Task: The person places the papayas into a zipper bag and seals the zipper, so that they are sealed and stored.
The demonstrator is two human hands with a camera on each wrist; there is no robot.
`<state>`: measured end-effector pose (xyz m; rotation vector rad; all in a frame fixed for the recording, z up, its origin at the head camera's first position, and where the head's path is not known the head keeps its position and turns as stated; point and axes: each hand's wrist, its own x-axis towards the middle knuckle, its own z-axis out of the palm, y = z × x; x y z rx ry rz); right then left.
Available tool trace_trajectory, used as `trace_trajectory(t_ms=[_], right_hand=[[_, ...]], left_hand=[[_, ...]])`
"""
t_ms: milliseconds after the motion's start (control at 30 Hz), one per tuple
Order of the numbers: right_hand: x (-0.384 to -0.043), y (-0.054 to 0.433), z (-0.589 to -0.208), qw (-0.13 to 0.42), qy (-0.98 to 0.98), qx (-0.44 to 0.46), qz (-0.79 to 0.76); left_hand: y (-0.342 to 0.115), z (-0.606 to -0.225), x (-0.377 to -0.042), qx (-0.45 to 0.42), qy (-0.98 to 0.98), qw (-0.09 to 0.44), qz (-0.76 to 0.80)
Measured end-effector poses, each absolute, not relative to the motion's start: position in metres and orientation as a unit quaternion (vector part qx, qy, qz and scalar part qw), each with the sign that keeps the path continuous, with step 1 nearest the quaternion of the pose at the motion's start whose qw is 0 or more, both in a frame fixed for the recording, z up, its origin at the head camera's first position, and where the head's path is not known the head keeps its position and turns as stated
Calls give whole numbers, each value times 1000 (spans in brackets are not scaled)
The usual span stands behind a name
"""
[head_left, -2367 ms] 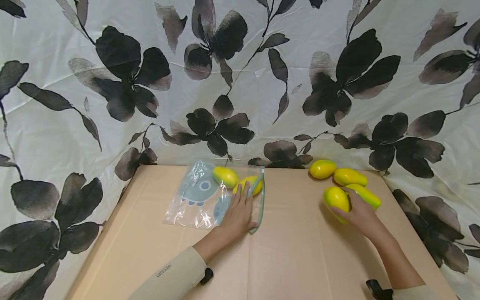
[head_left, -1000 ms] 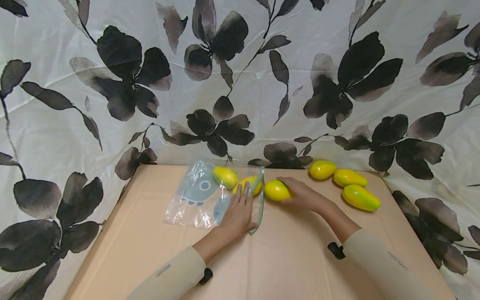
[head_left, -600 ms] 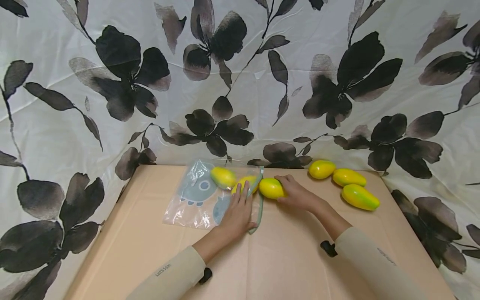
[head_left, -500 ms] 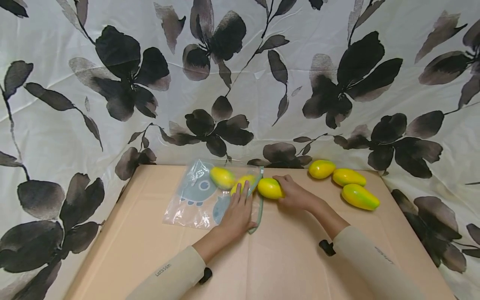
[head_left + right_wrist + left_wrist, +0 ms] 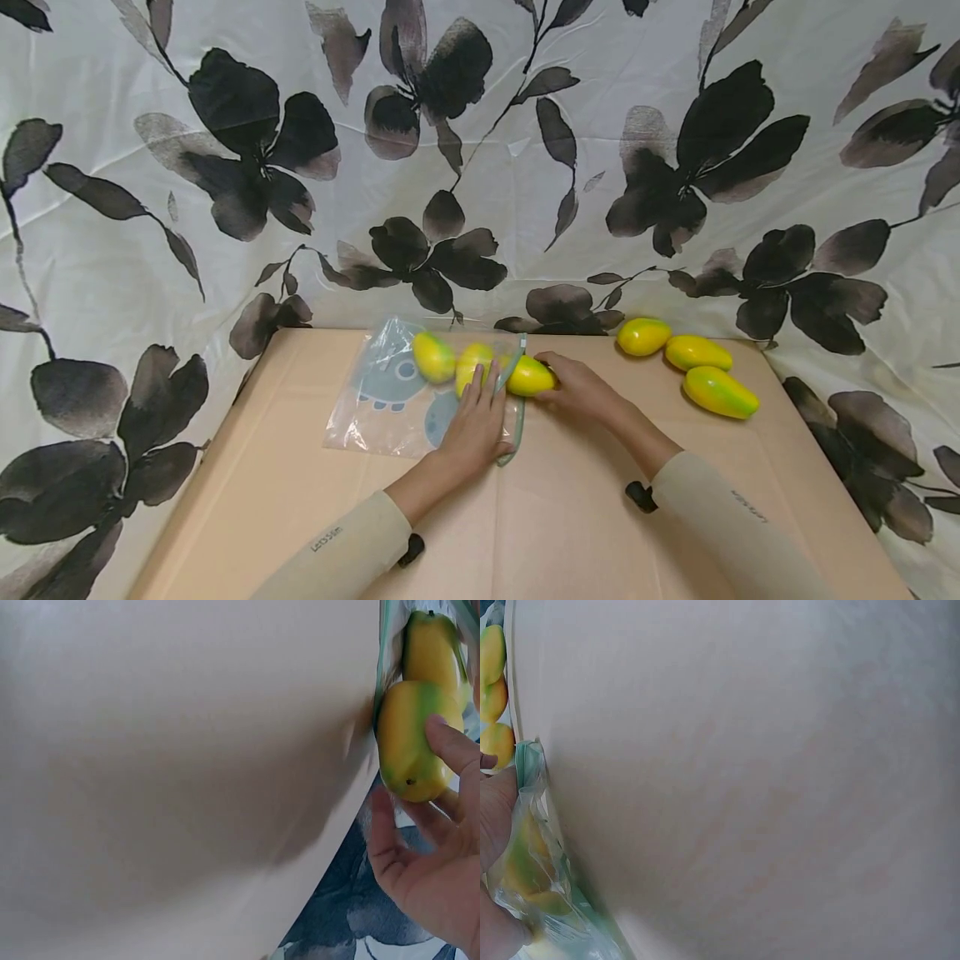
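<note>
In the head view, a clear zip bag [image 5: 360,429] with a blue cartoon print lies on the cardboard. Two yellow-green mangoes [image 5: 433,358] show through its plastic. My left hand [image 5: 472,425] rests across the bag's mouth, fingers straight over the green zip edge [image 5: 519,425]. At that opening my right hand [image 5: 581,387] holds another mango [image 5: 531,377] by its rear end, its front part inside the mouth. The right wrist view shows the thumb on this mango [image 5: 412,742], touching or almost touching a mango [image 5: 431,652] ahead of it. The left fingertips partly cover one bagged mango.
Three loose mangoes [image 5: 697,354] lie in a cluster at the back right of the cardboard sheet [image 5: 585,517]. Behind the sheet's far edge rises a white cloth [image 5: 570,250] with dark floral print. The cloth also shows along both sides.
My right hand took a mango from the right cluster and carried it left to the bag's mouth. The bagged mangoes have shifted slightly left. My left hand has stayed in place.
</note>
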<state>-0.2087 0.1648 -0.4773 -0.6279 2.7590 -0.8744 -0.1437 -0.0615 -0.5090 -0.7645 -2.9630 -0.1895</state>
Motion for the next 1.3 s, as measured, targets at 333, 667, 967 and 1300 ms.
trace_trajectory(t_ms=[333,667,967,1300], right_hand=[[-211,157,-486,97,923,-204,-311],[-215,144,-493,70,911,-169,-369],[-219,138,-495,79,892,-183,-406],[-217,145,-491,94,899,-186,-384]], left_hand=[[-61,-511,-144,-249,-965,38,-67],[-62,-512,-144,-258,-962,57,-70],[-62,-513,-145,-261,-961,63,-61],[-63,-512,-147,-261,-961,54,-68]])
